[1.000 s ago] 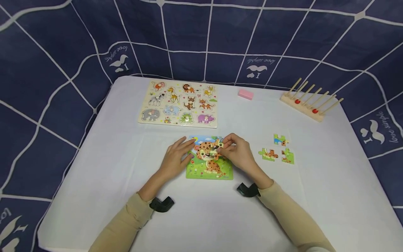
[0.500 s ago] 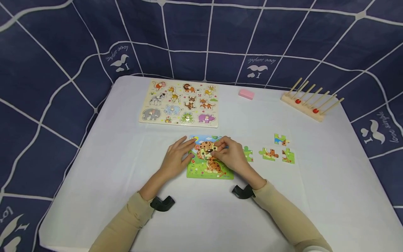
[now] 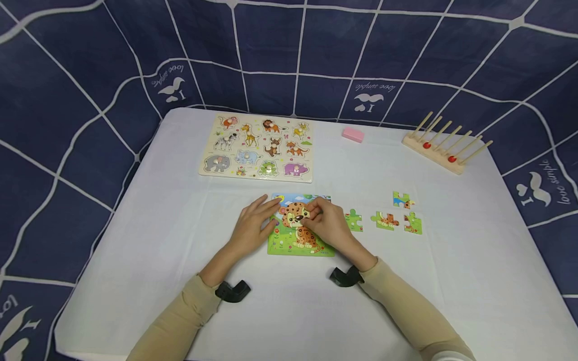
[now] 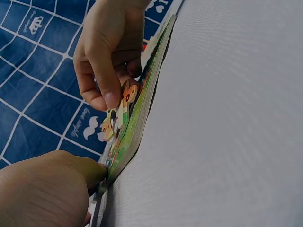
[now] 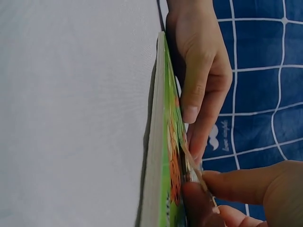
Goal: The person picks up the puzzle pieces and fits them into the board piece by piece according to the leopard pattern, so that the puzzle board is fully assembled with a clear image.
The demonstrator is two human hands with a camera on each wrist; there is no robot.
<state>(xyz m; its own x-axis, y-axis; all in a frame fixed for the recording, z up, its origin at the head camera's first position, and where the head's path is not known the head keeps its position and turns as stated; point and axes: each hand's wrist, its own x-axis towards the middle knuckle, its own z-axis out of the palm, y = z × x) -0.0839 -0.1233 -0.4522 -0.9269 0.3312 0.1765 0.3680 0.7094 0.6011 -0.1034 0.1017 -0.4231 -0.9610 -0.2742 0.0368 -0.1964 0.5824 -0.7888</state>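
A leopard jigsaw puzzle (image 3: 282, 245) in a flat tray lies in front of the person. My left hand (image 3: 250, 228) lies at its left side, fingers stretched onto the upper left corner and thumb at the left edge. Over the leopard's face, my right hand (image 3: 333, 228) pinches a puzzle piece (image 3: 300, 217) printed with an eye and the nose. In the left wrist view, this puzzle piece (image 4: 109, 125) stands tilted close over the puzzle. The right wrist view shows it edge-on between thumb and fingers. The right hand hides part of the puzzle's right side.
Several loose jigsaw pieces (image 3: 385, 221) lie on the white table right of the puzzle. Behind stands an animal knob-puzzle board (image 3: 217, 174). A pink block (image 3: 353, 134) sits near the back edge, and a wooden peg rack (image 3: 434, 153) with red beads is at back right.
My right hand has moved left and slightly down with the pinched piece, which now sits over the leopard's face. A green loose piece has come into view beside it. The left hand stays put.
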